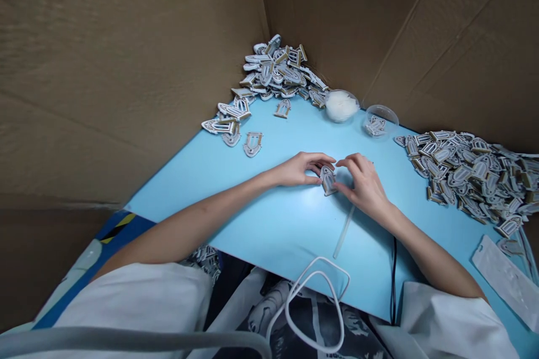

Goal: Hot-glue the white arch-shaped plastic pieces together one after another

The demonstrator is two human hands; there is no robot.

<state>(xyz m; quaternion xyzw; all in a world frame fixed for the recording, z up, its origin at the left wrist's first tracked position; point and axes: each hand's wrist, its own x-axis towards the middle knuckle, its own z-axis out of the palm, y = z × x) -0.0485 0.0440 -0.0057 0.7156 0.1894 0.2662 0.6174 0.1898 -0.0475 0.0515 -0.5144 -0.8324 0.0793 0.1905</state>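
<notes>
A small grey-and-white arched window-shaped piece (328,182) is held upright, a little tilted, between my two hands above the blue table. My left hand (302,170) is closed on its left edge, thumb low and fingers curled behind. From the other side, my right hand (365,184) has its thumb against the piece's right edge, with its bent fingers raised near the top. Whether the right fingertips pinch anything small I cannot make out. Below the right hand, a thin translucent stick (345,233) lies on the table.
Piles of similar arched pieces lie at the back corner (278,70) and right (475,171). Between them are a tub of white bits (341,106) and a clear tub (381,121) with pieces. A white cable (320,269) loops over the front edge. Cardboard walls (168,39) surround the table.
</notes>
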